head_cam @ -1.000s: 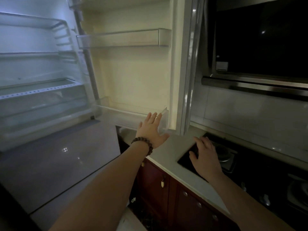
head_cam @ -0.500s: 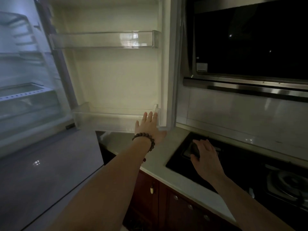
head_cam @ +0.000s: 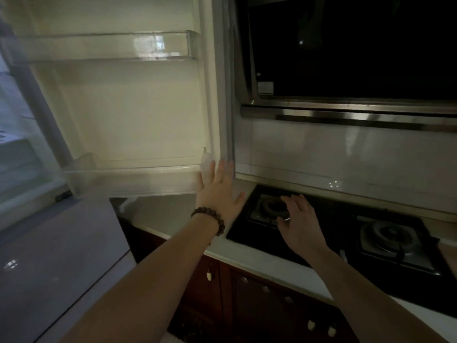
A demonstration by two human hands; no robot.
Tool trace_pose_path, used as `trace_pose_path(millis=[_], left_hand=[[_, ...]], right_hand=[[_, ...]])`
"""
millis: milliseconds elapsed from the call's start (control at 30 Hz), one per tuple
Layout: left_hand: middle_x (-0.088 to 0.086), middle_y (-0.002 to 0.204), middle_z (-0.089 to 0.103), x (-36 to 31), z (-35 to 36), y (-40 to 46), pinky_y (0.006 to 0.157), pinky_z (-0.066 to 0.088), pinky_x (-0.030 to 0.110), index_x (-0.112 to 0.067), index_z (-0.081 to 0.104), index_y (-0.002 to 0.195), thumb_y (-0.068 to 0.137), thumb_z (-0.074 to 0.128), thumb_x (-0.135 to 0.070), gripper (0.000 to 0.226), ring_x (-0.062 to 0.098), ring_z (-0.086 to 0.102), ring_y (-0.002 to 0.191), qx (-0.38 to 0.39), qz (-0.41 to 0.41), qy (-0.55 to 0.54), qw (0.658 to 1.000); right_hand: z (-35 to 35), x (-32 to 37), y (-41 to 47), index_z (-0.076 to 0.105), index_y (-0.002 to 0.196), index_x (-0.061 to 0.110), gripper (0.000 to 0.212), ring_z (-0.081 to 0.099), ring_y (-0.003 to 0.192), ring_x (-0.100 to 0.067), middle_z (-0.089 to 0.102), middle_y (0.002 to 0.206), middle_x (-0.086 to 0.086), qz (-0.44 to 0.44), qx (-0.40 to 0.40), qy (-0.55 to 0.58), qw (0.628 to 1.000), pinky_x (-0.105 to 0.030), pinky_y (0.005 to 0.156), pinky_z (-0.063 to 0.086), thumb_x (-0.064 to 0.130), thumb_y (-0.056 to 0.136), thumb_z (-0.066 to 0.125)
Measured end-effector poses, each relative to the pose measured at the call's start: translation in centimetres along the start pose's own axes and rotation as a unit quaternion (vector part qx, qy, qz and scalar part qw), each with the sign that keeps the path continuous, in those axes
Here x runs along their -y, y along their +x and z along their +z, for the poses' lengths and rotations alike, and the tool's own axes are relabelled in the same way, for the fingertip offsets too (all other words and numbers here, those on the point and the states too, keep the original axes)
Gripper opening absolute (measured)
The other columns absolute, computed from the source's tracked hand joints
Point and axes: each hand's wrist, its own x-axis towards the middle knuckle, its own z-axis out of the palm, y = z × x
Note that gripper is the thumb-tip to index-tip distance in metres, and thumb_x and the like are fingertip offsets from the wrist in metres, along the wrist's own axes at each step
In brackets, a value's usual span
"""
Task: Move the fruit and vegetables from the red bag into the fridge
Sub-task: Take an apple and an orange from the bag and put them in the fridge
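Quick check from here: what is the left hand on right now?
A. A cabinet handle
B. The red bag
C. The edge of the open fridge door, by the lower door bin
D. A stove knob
C: the left hand, fingers spread, lies flat against the edge of the open fridge door by the lower door bin; no bag is in view.

Flat left hand (head_cam: 218, 191) against open fridge door (head_cam: 138, 115)

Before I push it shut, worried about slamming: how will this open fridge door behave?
Fridge door probably swings lightly: both door bins look empty. It likely stays stiff under the left hand, flat near its outer edge.
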Motion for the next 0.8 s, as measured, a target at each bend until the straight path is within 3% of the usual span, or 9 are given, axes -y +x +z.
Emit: trace_pose_path(millis=[133,333,567,667,800], left_hand=[[0.002,0.158,0.004,-6.0,0.8,-1.1,0.117,-0.003,0.043,-0.022,0.003,0.15,0.091,0.033,-0.056,0.075,0.02,0.0,0.145,-0.052,0.087,-0.056,0.993],[0.003,0.157,0.014,-16.4,2.7,-3.7,0.118,0.007,0.045,-0.022,0.009,0.15,0.091,0.036,-0.056,0.073,0.022,0.01,0.144,-0.028,0.168,-0.11,0.979],[0.0,0.158,0.01,-30.6,5.2,-7.3,0.118,0.006,0.045,-0.023,0.007,0.15,0.092,0.03,-0.059,0.072,0.019,0.004,0.145,0.031,0.241,-0.15,0.958],[-0.001,0.158,0.009,-37.1,5.9,-9.2,0.118,0.004,0.044,-0.022,0.005,0.15,0.092,0.029,-0.059,0.073,0.018,0.002,0.145,0.052,0.265,-0.166,0.948],[0.002,0.158,0.01,-45.6,6.7,-11.6,0.118,0.005,0.045,-0.02,0.007,0.15,0.091,0.029,-0.059,0.074,0.019,0.002,0.145,0.066,0.288,-0.195,0.935]], right_hand=[[-2.2,-2.1,-1.8,0.032,0.143,0.018,0.056,0.013,0.144,-0.025,0.029,0.151,-0.008,0.025,-0.038,-0.027,0.999,-0.046,0.116,0.017,0.028,0.092,0.052],[-7.7,-8.1,-6.8,0.032,0.143,0.019,0.055,0.012,0.144,-0.026,0.029,0.151,-0.009,0.081,-0.09,-0.075,0.99,-0.047,0.117,0.015,0.029,0.092,0.051],[-16.0,-17.4,-15.2,0.037,0.141,0.018,0.053,0.012,0.144,-0.026,0.031,0.151,-0.007,0.161,-0.136,-0.096,0.973,-0.051,0.116,0.015,0.023,0.09,0.051],[-19.5,-21.8,-18.9,0.03,0.145,0.02,0.056,0.006,0.145,-0.023,0.025,0.154,-0.006,0.203,-0.148,-0.117,0.961,-0.045,0.118,0.008,0.026,0.092,0.049],[-24.2,-27.8,-23.8,0.031,0.144,0.02,0.057,0.009,0.144,-0.027,0.024,0.154,-0.008,0.263,-0.154,-0.133,0.943,-0.049,0.117,0.012,0.029,0.092,0.052]])
